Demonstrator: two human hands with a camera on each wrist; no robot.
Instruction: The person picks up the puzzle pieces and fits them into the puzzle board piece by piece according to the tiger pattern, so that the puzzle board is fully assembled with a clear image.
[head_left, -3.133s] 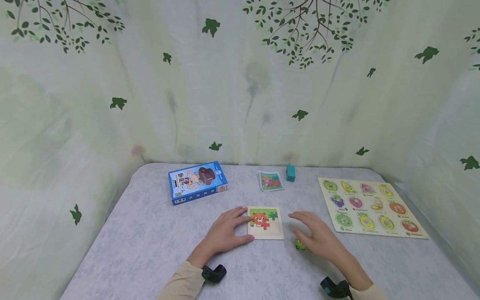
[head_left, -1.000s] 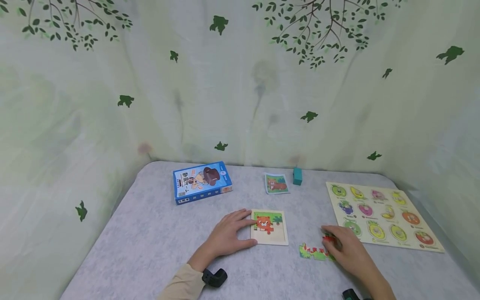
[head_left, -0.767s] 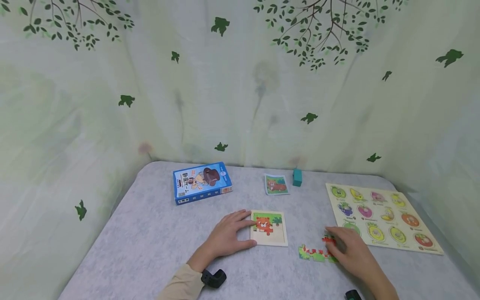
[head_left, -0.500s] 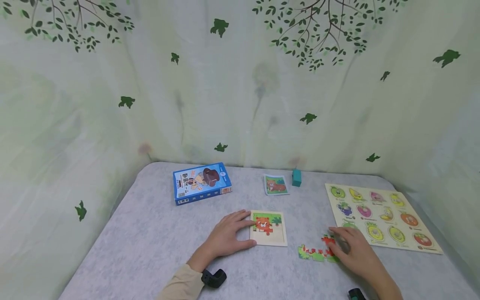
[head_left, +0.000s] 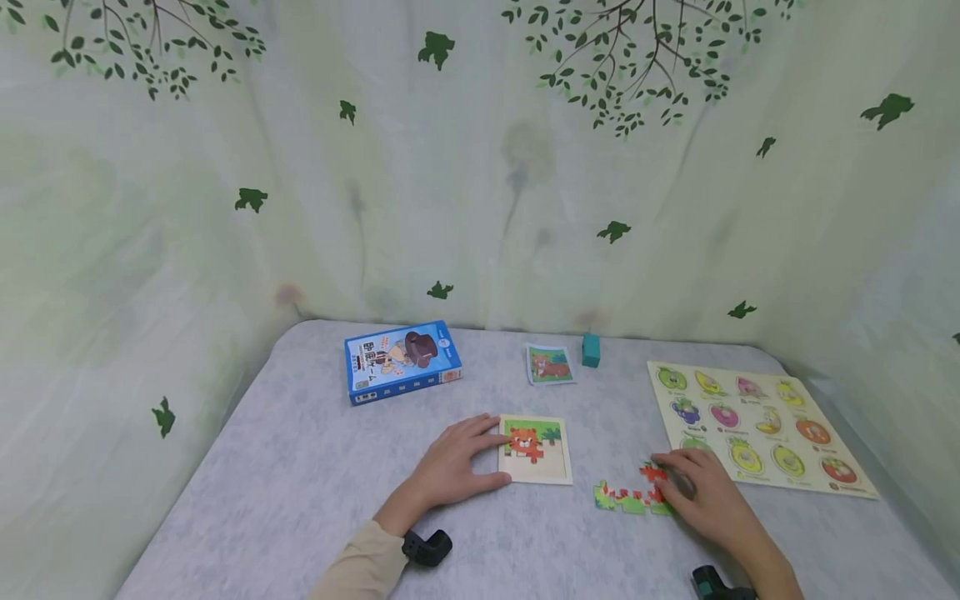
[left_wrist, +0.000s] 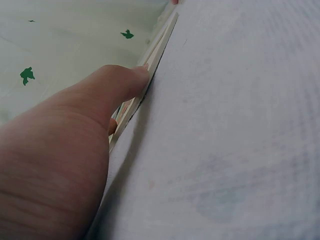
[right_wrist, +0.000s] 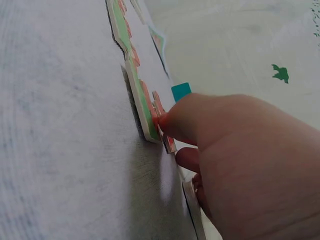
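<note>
A small square puzzle tray point(head_left: 553, 473) lies mid-table, with joined pieces showing an orange animal face and greenery in its upper left. My left hand point(head_left: 455, 469) rests at its left edge, index finger over the rim and thumb at the lower corner. To the right, several loose puzzle pieces point(head_left: 632, 505), green with red, lie in a row on the cloth. At that row's right end my right hand point(head_left: 701, 496) pinches a red puzzle piece point(head_left: 651, 472) between thumb and fingers. In the right wrist view this red piece point(right_wrist: 170, 142) lies low beside the green-edged row.
A fruit picture board point(head_left: 847, 485) lies right, partly behind my right hand. Toward the back are a blue box point(head_left: 401, 358), a bear picture card point(head_left: 550, 365) and a teal block point(head_left: 591, 351). A leaf-printed curtain point(head_left: 480, 167) rises behind the table point(head_left: 315, 467).
My right hand has moved right from beside the tray to the loose pieces, which now lie uncovered in a row. My left hand stays at the tray. The head view has shifted slightly.
</note>
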